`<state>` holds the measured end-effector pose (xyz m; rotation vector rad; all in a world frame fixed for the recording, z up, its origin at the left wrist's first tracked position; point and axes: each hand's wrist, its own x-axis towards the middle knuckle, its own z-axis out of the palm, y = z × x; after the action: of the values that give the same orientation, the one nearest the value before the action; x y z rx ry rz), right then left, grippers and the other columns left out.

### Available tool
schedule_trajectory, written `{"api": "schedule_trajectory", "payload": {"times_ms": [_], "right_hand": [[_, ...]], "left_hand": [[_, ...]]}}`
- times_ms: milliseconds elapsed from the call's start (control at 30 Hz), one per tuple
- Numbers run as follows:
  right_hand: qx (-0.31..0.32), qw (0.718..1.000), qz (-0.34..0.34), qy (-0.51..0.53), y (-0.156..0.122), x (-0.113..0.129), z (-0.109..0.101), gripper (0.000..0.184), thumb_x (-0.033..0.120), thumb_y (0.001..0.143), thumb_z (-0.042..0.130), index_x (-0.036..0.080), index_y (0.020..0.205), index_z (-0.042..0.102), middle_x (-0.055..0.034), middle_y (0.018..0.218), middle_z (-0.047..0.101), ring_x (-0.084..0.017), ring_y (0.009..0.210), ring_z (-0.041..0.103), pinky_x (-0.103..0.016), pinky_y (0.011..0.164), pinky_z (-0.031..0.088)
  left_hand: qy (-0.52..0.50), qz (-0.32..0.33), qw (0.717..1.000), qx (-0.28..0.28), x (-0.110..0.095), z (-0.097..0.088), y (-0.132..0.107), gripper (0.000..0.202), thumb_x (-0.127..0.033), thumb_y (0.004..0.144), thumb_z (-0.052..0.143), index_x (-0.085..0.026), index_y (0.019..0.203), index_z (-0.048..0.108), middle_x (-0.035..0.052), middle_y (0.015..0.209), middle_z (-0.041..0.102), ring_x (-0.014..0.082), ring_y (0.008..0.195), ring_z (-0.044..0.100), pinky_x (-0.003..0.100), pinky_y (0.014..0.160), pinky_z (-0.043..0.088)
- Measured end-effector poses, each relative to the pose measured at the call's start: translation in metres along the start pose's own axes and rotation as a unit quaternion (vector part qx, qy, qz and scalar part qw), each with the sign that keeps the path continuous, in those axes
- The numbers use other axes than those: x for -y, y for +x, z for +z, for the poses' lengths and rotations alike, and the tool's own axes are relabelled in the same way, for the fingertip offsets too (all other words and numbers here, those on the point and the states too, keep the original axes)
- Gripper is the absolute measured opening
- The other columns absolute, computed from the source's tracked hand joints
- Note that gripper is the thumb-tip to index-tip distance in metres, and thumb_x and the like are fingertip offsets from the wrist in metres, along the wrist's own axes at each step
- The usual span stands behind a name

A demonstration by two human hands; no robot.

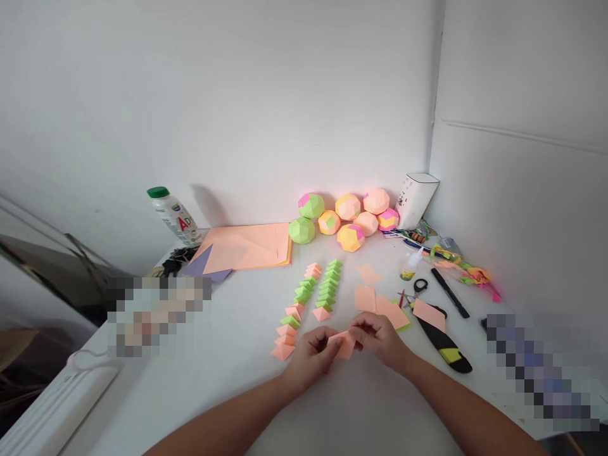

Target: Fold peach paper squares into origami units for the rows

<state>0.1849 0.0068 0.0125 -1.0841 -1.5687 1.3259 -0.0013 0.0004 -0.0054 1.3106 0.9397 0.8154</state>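
Both my hands meet low over the white table (pixel 228 367), pinching one small peach paper piece (pixel 346 345) between them. My left hand (pixel 308 358) grips its left end with curled fingers. My right hand (pixel 380 339) pinches its right end from above. Just beyond my left hand run two rows of folded peach and green paper units (pixel 313 294). Loose peach paper squares (pixel 375 301) lie beyond my right hand.
Several folded paper balls (pixel 349 218) sit against the back wall beside a white box (pixel 415 199). A stack of peach sheets (pixel 247 247) and a green-capped bottle (pixel 173 215) stand at back left. Scissors (pixel 420 285), a glue bottle (pixel 411 265), a black pen (pixel 450 292) and a black-yellow knife (pixel 444 345) lie right.
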Motion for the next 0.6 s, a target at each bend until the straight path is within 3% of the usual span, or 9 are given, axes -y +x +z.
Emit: {"api": "schedule_trajectory", "payload": {"times_ms": [300,600], "right_hand": [[0.001,0.999,0.036,-0.007,0.001,-0.0021,0.0016,0.025,0.039,0.077,0.067,0.014,0.079,0.068,-0.0011,0.062,0.062,-0.012,0.053,0.058,-0.025,0.053,0.051],[-0.014,0.999,0.01,-0.031,0.0007,-0.0061,0.0003,0.023,0.038,0.078,0.066,0.015,0.082,0.071,-0.0019,0.064,0.064,-0.011,0.049,0.057,-0.024,0.05,0.049]], "left_hand": [[-0.058,-0.003,0.998,0.004,0.0075,-0.0017,0.0035,0.033,-0.047,0.082,0.058,-0.016,0.07,0.057,-0.0065,0.044,0.045,0.0071,0.04,0.036,0.02,0.044,0.029],[-0.079,0.0,0.997,-0.009,0.0076,-0.0033,0.006,0.033,-0.048,0.078,0.062,-0.015,0.075,0.063,-0.0055,0.05,0.048,0.0064,0.04,0.039,0.02,0.042,0.03]]}}
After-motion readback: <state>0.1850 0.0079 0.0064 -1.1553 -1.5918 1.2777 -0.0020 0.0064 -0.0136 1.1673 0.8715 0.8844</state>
